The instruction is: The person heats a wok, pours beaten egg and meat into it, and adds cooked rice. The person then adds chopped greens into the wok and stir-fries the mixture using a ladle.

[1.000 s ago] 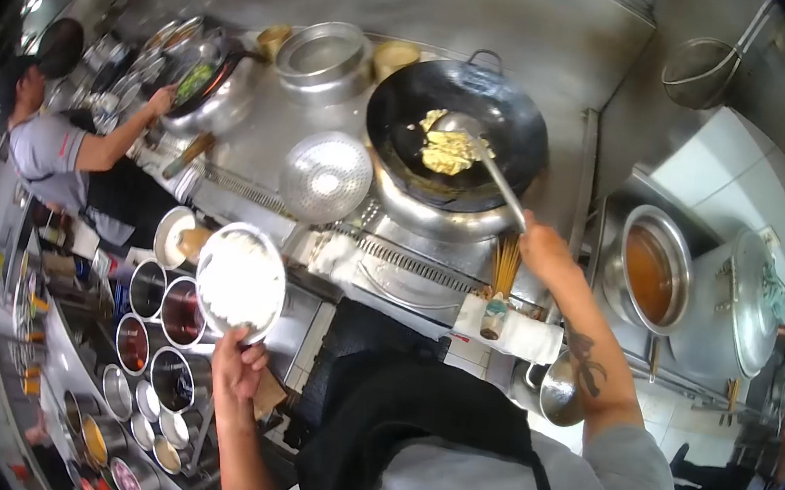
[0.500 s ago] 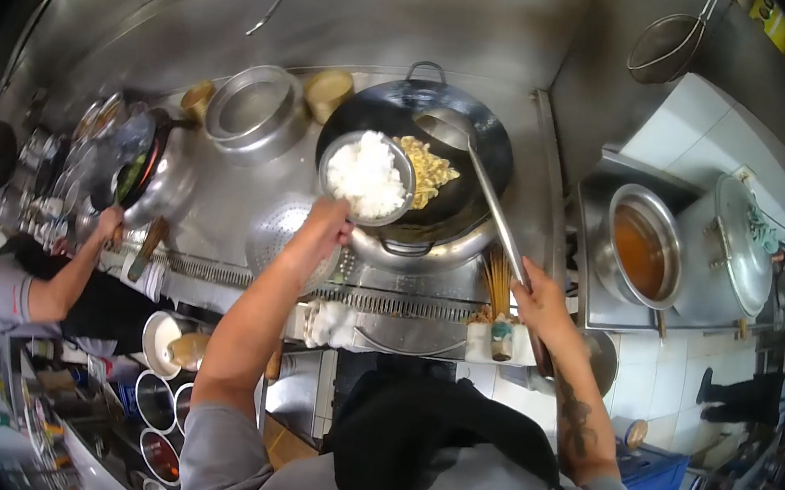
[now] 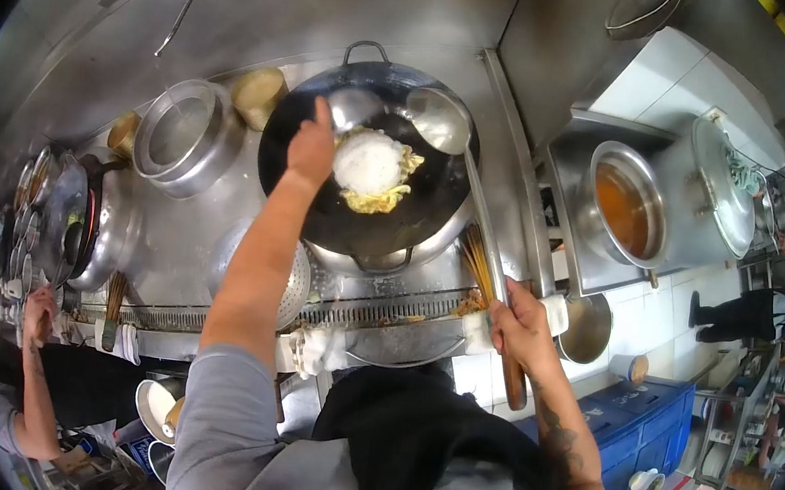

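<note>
Over the left part of the black wok [image 3: 415, 214], my left hand [image 3: 310, 150] grips a metal bowl [image 3: 355, 108], tipped and blurred by motion. White rice [image 3: 369, 163] lies in a mound in the wok, on top of yellow cooked egg [image 3: 373, 202]. My right hand [image 3: 521, 323] is wrapped round the handle of a long ladle [image 3: 484, 202]. Its round bowl rests inside the wok's right side, apart from the rice.
A perforated skimmer [image 3: 296, 287] lies left of the wok, partly behind my forearm. A pot of orange-brown liquid [image 3: 624, 209] stands right. A bamboo brush [image 3: 479, 267] is near the front edge. Metal basins [image 3: 177, 138] stand left. A co-worker's hand [image 3: 41, 313] is at the far left.
The rice has gone from the metal bowl into the wok, onto the egg. My left hand has moved up with the tipped bowl. The view has shifted and turned.
</note>
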A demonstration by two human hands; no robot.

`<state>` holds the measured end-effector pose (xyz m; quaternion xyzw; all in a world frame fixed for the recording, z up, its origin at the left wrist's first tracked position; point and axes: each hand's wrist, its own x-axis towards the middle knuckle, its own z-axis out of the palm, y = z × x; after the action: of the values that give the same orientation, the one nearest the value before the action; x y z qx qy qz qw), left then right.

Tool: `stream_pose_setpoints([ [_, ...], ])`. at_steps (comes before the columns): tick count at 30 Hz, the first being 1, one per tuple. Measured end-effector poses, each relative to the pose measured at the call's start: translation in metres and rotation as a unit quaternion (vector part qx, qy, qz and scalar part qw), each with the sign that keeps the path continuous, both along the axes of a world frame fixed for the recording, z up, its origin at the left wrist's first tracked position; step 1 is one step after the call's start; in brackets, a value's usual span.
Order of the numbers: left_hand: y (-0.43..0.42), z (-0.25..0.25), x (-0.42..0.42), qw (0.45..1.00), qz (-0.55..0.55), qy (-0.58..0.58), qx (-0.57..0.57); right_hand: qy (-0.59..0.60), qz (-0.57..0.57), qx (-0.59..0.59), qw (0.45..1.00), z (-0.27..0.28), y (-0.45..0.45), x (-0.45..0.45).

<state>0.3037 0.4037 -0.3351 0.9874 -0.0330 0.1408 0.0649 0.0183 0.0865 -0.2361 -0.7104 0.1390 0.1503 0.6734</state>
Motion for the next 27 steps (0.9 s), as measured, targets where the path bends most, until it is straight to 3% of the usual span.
stream_pose_setpoints([
  [2, 0.003, 0.029, -0.008, 0.993, 0.003, -0.078, -0.093, 0.054, -0.034, 0.099, 0.993, 0.005, 0.004, 0.008],
  [4, -0.013, 0.035, -0.025, 0.996, -0.031, -0.065, -0.053, 0.105, -0.067, 0.211, 0.969, 0.007, 0.007, 0.014],
  [5, -0.016, 0.037, -0.030, 0.997, -0.044, -0.059, -0.034, 0.093, -0.050, 0.204, 0.973, 0.012, 0.008, 0.015],
  [7, -0.001, 0.049, -0.038, 0.983, -0.057, -0.069, -0.162, 0.072, -0.012, 0.189, 0.979, 0.026, 0.011, 0.016],
  [10, 0.030, 0.067, -0.058, 0.947, -0.031, -0.094, -0.307, -0.047, 0.063, -0.033, 0.996, 0.042, 0.004, 0.005],
  [11, 0.041, 0.067, -0.066, 0.940, -0.027, -0.132, -0.315, -0.147, 0.089, -0.156, 0.973, 0.038, 0.001, 0.002],
  [13, 0.062, 0.060, -0.075, 0.920, -0.019, -0.210, -0.332, -0.341, 0.131, -0.386, 0.847, 0.027, -0.002, 0.003],
  [14, 0.074, 0.043, -0.074, 0.917, -0.012, -0.244, -0.314, -0.262, 0.145, -0.411, 0.861, 0.027, 0.003, 0.003],
  [17, 0.066, 0.085, -0.115, 0.853, 0.080, -0.034, -0.515, -0.146, 0.263, -0.502, 0.811, -0.020, 0.005, 0.039],
  [20, 0.073, 0.077, -0.134, 0.773, 0.103, -0.058, -0.623, -0.212, 0.256, -0.492, 0.805, 0.005, -0.003, 0.062],
  [24, 0.087, 0.080, -0.175, 0.706, 0.103, -0.052, -0.699, -0.232, 0.227, -0.435, 0.840, 0.054, -0.013, 0.026],
  [27, 0.087, 0.076, -0.209, 0.678, 0.098, -0.044, -0.728, -0.184, 0.317, -0.512, 0.777, -0.018, -0.035, 0.042],
])
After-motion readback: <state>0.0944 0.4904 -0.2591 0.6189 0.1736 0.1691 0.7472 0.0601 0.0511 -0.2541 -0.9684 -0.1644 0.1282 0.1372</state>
